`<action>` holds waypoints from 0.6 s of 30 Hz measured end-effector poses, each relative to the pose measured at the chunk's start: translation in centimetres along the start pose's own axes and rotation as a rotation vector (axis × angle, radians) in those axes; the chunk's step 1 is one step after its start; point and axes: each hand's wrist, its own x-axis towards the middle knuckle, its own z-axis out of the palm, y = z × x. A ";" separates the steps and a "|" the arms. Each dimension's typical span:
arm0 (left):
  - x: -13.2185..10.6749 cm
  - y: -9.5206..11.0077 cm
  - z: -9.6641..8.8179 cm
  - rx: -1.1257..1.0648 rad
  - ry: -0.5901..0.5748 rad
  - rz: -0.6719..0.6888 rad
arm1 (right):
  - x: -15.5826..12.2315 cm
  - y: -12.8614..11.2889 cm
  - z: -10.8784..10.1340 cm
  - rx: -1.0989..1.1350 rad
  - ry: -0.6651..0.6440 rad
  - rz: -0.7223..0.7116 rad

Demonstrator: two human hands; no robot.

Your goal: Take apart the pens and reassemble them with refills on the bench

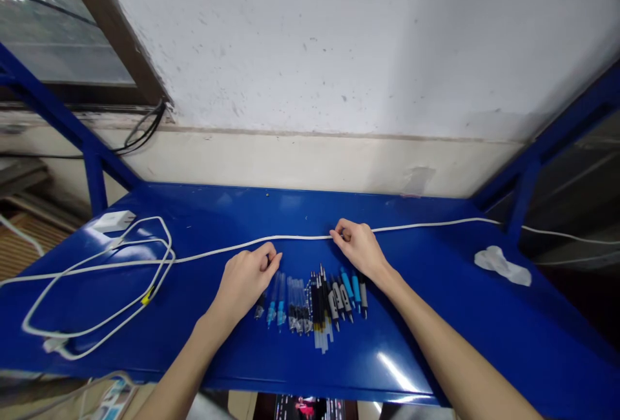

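Observation:
My left hand is held just short of a long white cable, its fingers curled in and no object showing in them. Beneath and beside it lie clear pen tubes with blue ends. My right hand is closed at the cable, thumb and fingertips against it; part of the cable is hidden behind the hand. Between the hands and nearer to me is a row of pen parts: clear barrels with black ends, black refills or pens, grey-and-black pen pieces and blue pen pieces.
The blue table stands against a white wall. At left are a looped white cord with a yellow tag and a white charger. A crumpled white tissue lies at right. Blue frame posts rise at both sides.

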 end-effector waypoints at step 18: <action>-5.6 4.5 -3.7 -0.194 0.152 0.242 | -0.1 0.2 0.3 -0.002 0.031 -0.024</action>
